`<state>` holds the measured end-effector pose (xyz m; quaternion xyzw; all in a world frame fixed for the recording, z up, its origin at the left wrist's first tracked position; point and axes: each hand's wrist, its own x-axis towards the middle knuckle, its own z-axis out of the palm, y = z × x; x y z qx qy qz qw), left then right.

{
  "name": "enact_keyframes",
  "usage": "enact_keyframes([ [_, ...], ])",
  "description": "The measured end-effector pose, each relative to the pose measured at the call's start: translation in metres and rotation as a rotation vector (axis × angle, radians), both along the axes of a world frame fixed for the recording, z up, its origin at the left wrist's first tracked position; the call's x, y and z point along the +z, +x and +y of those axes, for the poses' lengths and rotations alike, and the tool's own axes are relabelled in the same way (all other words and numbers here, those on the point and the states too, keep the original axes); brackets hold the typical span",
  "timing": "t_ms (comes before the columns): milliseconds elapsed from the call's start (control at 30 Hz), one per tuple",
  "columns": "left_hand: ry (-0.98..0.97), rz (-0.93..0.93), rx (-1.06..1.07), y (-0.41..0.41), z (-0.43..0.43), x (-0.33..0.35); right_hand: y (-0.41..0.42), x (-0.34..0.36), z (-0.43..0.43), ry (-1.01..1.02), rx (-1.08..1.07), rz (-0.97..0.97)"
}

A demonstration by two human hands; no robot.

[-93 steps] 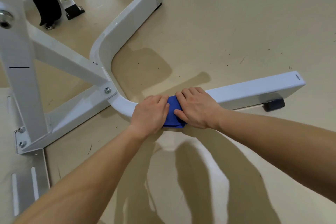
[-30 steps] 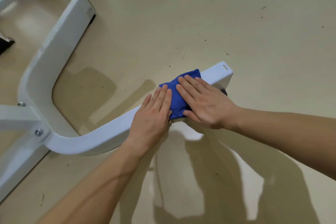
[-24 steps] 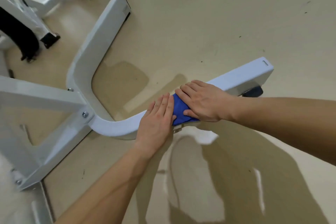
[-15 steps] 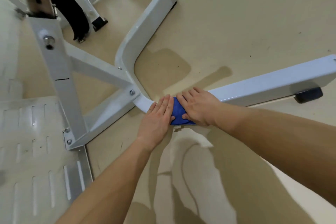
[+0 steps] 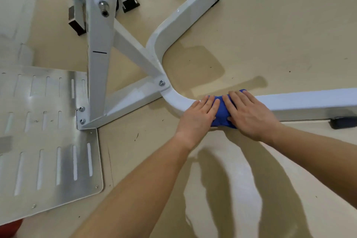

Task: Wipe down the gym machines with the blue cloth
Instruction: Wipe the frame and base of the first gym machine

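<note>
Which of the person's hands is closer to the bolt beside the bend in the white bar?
Left. The left hand presses the blue cloth at the bend of the bar, a little way from the bolt; the right hand presses the cloth's far side, farther along.

- I read bright, even overhead light; soft shadows fall on the floor [image 5: 289, 25].
- Glare streaks the metal plate [image 5: 48, 160]; the left edge is blurred.

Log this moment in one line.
blue cloth on white base bar near bend | left hand pressing it | right hand pressing it
</note>
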<state>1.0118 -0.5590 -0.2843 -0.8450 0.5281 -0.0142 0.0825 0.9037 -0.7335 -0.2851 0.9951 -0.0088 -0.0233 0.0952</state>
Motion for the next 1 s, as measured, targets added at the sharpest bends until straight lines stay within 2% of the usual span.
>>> enact_keyframes([
  [167,0.061,0.007,0.051,0.047,0.057,-0.001,0.045,0.0,0.063,0.122,0.003,0.025],
  [333,-0.029,0.068,0.274,0.076,0.094,0.003,0.098,0.0,0.105,0.189,0.025,0.077],
  [467,-0.095,0.12,0.293,0.082,0.087,0.02,0.1,0.006,0.105,0.199,0.012,0.127],
  [533,-0.124,0.131,0.281,0.08,0.083,0.033,0.095,0.018,0.106,0.196,0.03,0.036],
  [600,-0.075,0.192,0.321,0.072,0.081,0.047,0.089,0.033,0.109,0.223,0.022,-0.053],
  [700,-0.034,0.412,0.459,0.048,0.091,0.072,0.077,0.059,0.119,0.232,-0.046,0.162],
  [800,-0.009,0.619,0.563,0.018,0.122,0.105,0.056,0.097,0.13,0.255,-0.106,0.274],
  [900,0.194,0.66,0.633,-0.005,0.162,0.15,0.036,0.147,0.142,0.301,-0.12,0.41],
  [1000,0.294,0.688,0.68,-0.02,0.191,0.21,0.014,0.212,0.149,0.328,-0.138,0.489],
])
